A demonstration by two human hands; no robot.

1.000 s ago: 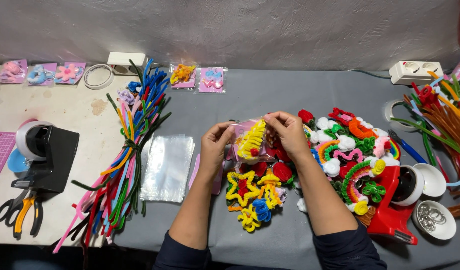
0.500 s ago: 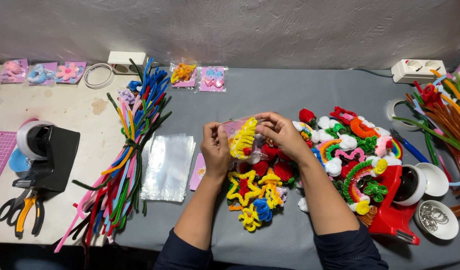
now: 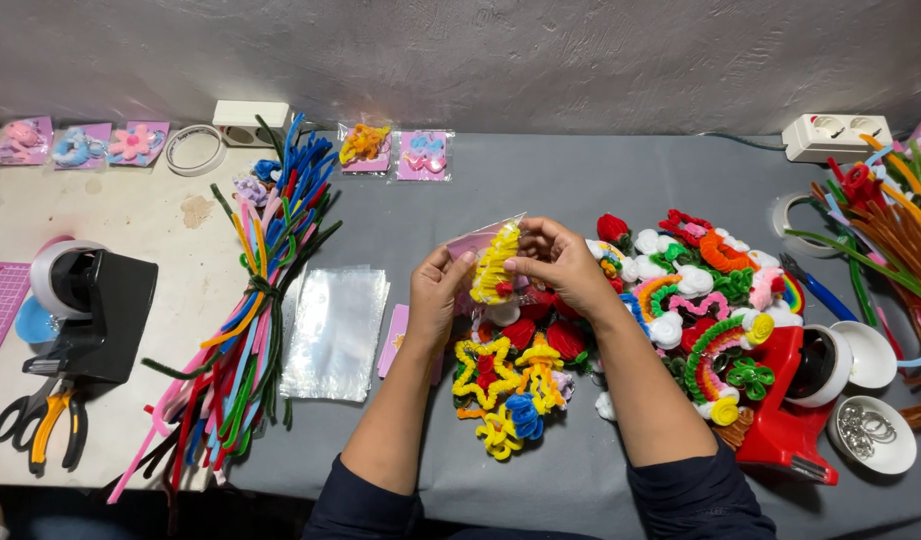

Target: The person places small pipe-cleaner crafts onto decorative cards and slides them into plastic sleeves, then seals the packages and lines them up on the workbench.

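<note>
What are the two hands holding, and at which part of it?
Both hold a yellow pipe-cleaner figure on a pink card in a clear bag: left hand at its left edge, right hand at its right.

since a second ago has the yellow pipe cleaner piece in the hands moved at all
Yes. The yellow pipe cleaner piece, held by the left hand and right hand, has risen slightly toward the wall, away from the yellow star on the table.
</note>
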